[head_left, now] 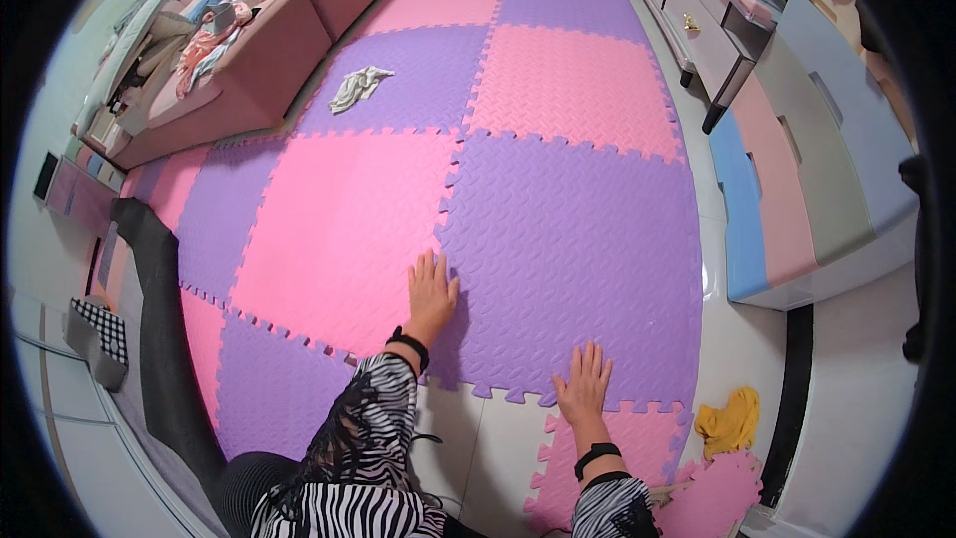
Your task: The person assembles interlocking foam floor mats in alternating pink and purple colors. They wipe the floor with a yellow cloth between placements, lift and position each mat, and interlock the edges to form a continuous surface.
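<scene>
My left hand (431, 291) rests with fingers spread over the seam between a large pink foam tile (334, 229) and a large purple foam tile (578, 239). My right hand (585, 384) lies flat, fingers apart, on the near edge of that purple tile. Both hands are without any object. The tiles have toothed edges and mostly interlock. Below my hands a smaller pink foam tile (553, 478) meets the purple one, and white floor (448, 438) shows in a gap between my forearms. A loose pink foam piece (712, 498) lies tilted by my right forearm.
A yellow cloth (732, 421) lies on the floor at the right. Farther off, a crumpled white cloth (359, 87) is on a purple tile. A pink bed (259, 60) borders the far left; a pastel drawer unit (797, 149) and a dresser (687, 15) line the right.
</scene>
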A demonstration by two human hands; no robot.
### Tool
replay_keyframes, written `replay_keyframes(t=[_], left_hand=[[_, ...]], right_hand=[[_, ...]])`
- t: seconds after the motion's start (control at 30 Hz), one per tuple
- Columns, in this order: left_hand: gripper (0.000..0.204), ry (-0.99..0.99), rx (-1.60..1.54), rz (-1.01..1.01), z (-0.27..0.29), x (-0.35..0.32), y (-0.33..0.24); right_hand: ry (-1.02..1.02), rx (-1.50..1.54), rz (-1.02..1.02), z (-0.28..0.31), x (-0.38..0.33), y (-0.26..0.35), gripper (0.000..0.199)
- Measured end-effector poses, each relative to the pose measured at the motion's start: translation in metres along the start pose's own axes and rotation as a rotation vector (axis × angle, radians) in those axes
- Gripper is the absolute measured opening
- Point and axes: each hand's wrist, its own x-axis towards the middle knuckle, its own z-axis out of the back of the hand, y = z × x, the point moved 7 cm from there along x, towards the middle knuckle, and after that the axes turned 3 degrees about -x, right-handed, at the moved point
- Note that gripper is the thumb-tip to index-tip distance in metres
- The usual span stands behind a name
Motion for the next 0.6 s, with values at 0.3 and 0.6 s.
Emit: replay_keyframes(t=[0.3,0.6], left_hand=[[0.071,-0.028,-0.014,-0.072,-0.026,0.113,0.0],[0.069,0.002,0.019,-0.164,-0.029,0.118,0.003]], right_hand=[[0.004,-0.014,0.02,0.001,0.001,0.0,0.074],[0.074,-0.079,0.006,-0.007,0.002,-0.001,0.075]])
